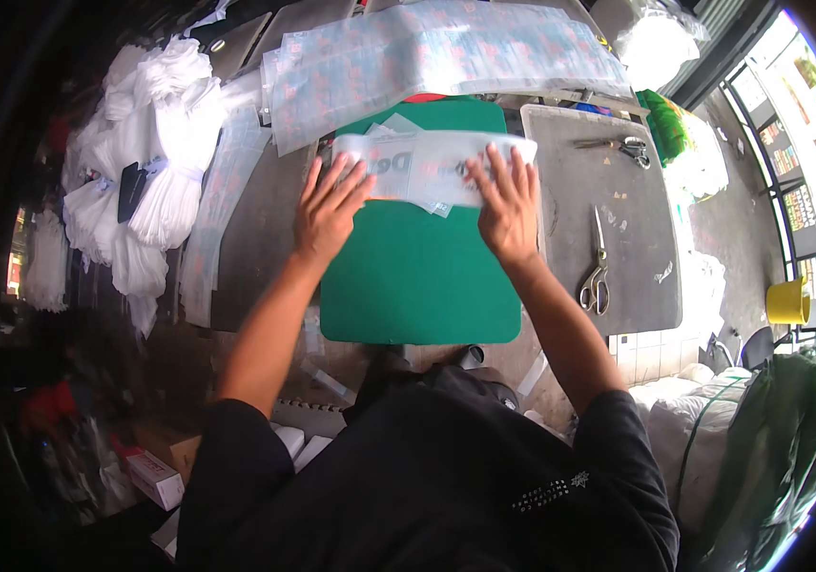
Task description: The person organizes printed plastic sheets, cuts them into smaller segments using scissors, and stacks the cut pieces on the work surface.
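Observation:
A translucent plastic sheet [417, 164] with dark and reddish print stretches sideways between my hands, its ends slightly blurred. At its left end is my left hand [330, 212], fingers spread and the fingertips over the edge. My right hand [506, 207] lies across the right end with its fingers stretched out. Whether either thumb is under the sheet cannot be seen. Below it, corners of other printed plastic pieces [438, 207] stick out on a green rounded board [419, 276].
Long printed plastic sheets [446, 52] cover the far table. Bundled white material [165, 124] hangs at the left. Scissors [597, 272] and a second pair of scissors [629, 149] lie on the grey table panel [560, 214] at right. Farther right stands a yellow bucket [787, 301].

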A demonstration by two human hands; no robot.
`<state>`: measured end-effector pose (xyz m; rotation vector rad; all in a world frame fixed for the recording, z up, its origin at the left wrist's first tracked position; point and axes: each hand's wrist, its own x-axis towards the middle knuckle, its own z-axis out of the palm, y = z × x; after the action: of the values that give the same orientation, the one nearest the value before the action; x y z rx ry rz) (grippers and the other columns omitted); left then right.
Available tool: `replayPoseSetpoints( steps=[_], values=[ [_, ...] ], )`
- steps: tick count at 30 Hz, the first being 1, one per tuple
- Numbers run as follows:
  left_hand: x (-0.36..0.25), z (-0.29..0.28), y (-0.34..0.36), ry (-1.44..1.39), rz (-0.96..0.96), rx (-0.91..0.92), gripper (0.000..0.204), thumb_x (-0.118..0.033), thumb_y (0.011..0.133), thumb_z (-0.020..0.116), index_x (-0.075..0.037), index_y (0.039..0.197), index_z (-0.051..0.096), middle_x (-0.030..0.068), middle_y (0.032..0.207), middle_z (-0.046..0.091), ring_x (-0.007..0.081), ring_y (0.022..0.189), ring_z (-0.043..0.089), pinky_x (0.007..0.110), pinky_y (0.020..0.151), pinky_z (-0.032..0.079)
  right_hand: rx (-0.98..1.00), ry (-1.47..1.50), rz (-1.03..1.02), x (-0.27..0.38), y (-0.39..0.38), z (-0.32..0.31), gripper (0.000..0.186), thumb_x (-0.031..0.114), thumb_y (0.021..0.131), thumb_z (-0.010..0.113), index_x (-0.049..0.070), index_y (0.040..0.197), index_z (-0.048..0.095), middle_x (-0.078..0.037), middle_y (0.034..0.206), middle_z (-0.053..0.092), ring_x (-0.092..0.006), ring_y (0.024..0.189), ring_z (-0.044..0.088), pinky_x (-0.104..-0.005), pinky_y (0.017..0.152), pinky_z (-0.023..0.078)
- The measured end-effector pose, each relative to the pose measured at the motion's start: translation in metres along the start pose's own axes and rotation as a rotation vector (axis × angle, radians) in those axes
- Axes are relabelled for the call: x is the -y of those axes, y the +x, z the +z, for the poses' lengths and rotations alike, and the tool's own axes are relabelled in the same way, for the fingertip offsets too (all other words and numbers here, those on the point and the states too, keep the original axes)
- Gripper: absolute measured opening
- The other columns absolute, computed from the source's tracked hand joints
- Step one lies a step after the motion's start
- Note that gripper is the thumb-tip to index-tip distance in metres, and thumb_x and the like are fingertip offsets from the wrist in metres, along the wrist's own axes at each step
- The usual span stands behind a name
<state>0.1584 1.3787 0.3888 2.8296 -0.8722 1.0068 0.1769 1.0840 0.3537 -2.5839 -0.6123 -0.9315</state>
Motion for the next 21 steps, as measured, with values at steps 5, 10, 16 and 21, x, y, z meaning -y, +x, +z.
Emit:
replayPoseSetpoints(
  steps=[5,10,16,21],
  values=[
    [-0.059,0.049,-0.107,-0.214,-0.251,0.465,0.037,-0.018,0.083,0.06,-0.013,0.12,0.061,0.011,0.138,0.048,0.0327,0.132,0.037,0.057,0.108,0.025,0.619,0.056,-0.057,0.026,-0.097,0.025,0.054,0.036,0.089,0.048,0.032,0.142,0.038,-0.01,0.152,0.025,-0.0371,0.14,0.022,-0.057,0.112,0.018],
    [-0.067,0.058,-0.145,-0.245,-0.325,0.656,0.062,-0.049,0.091,0.046,-0.022,0.145,0.033,0.013,0.152,0.023,0.0366,0.139,0.023,0.063,0.109,0.014,0.8,0.097,0.025,0.016,-0.116,0.037,0.065,0.061,0.084,0.051,0.034,0.142,0.038,-0.008,0.154,0.021,-0.0334,0.143,0.013,-0.0514,0.115,0.011],
    [-0.058,0.044,-0.114,-0.22,-0.397,0.667,0.067,-0.051,0.09,0.047,-0.019,0.146,0.029,0.0153,0.153,0.02,0.0381,0.14,0.019,0.066,0.107,0.013,0.044,-0.188,0.594,-0.052,-0.128,0.0,0.038,0.012,0.077,0.057,0.008,0.115,0.059,-0.018,0.128,0.05,-0.0373,0.117,0.047,-0.0481,0.098,0.037],
    [-0.047,0.077,-0.089,-0.299,-0.199,0.442,0.068,-0.045,0.091,0.049,-0.02,0.148,0.023,0.0157,0.154,0.015,0.0383,0.141,0.015,0.059,0.11,0.016,0.313,-0.3,0.915,-0.087,-0.185,-0.028,0.041,0.002,0.07,0.052,0.004,0.11,0.059,-0.02,0.11,0.055,-0.0376,0.107,0.052,-0.0457,0.093,0.042]
  ],
)
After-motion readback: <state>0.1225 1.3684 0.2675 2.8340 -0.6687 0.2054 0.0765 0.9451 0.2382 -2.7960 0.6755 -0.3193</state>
